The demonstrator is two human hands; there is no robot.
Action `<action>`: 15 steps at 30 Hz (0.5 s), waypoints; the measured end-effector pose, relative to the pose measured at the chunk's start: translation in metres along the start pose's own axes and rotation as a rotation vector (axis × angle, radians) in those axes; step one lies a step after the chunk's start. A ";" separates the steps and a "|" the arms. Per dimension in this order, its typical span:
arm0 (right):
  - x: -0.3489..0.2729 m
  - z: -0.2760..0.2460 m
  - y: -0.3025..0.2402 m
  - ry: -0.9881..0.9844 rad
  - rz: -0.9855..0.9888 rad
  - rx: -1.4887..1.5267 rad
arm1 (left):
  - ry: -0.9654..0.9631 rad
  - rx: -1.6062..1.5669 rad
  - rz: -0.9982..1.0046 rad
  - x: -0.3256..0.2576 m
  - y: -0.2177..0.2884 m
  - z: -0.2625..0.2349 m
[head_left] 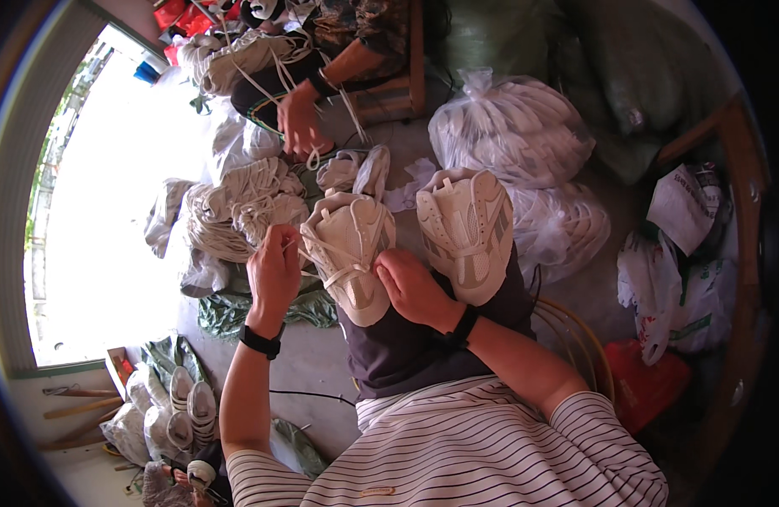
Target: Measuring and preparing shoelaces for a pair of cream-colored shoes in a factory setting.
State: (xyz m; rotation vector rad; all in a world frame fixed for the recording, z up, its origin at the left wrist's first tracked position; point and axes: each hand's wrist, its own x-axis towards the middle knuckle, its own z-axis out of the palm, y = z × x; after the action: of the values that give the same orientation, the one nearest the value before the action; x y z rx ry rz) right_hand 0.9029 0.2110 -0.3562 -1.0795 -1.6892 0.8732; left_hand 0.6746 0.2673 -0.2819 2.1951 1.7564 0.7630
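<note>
Two beige sneakers rest upon my lap, toes toward me. White lace crosses the left sneaker (358, 297) low over its tongue, while the right sneaker (476, 275) has lace across its lower part and stands untouched. Beside the left sneaker's outer edge, my left hand (273, 272) is closed in a pinch on a shoelace (322, 247) that runs to the shoe. My right hand (416, 291) is closed at that sneaker's inner edge, its fingertips pinching the lace; the exact grip is partly hidden.
Bundles of white laces (241, 207) lie on the floor at left. Ahead, a co-worker's hand (303, 122) hangs near loose laces. Clear bags of pale pieces (512, 127) stand at right, near a wooden frame (740, 194). More shoes (191, 410) are stacked lower left.
</note>
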 end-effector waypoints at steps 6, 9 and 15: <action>-0.002 -0.003 0.003 0.003 0.023 -0.010 | -0.127 -0.081 0.044 -0.014 0.027 0.013; -0.002 -0.003 0.001 0.000 0.029 -0.002 | -0.214 -0.076 0.167 -0.021 0.035 0.015; 0.000 -0.003 -0.005 -0.024 0.168 0.050 | -0.249 -0.141 0.161 -0.032 0.042 0.024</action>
State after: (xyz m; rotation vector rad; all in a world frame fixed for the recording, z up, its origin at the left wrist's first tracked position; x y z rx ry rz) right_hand 0.9047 0.2091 -0.3507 -1.1938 -1.6047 1.0326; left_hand 0.7178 0.2292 -0.2899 2.2444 1.3798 0.5961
